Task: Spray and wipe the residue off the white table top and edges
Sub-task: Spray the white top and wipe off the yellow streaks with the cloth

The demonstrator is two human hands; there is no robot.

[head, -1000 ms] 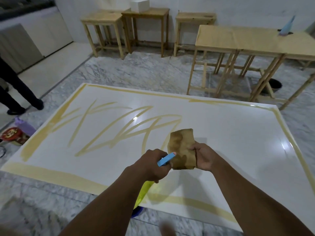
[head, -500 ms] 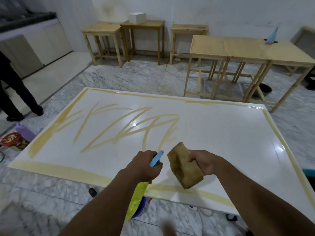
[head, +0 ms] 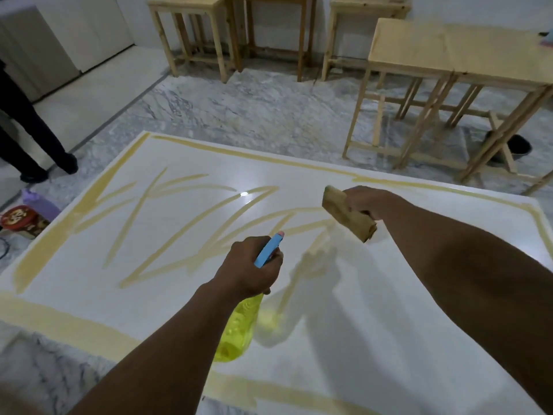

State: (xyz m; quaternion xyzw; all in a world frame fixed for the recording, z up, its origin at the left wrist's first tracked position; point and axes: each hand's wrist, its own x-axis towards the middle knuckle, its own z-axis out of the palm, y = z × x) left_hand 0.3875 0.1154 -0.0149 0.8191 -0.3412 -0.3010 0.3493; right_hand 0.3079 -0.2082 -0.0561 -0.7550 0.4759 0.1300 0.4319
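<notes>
While left hand (head: 250, 265) fingers grip translucent yellow bottle (head: 236, 327) | right hand (head: 365, 200) clutches folded tan cloth (head: 347, 219) (stained)

Your glossy white rectangular table top (head: 89, 265) fills the scene, with grey-veined marble floor (head: 254, 100) on every side of it. Directly on the table top lies yellowish residue: a broad band (head: 269, 158) tracing all four of the table top's edges, and thin zigzag streaks (head: 209, 227) crossing its left half toward its centre. A small bright glint (head: 244, 193) sits among those streaks.
</notes>
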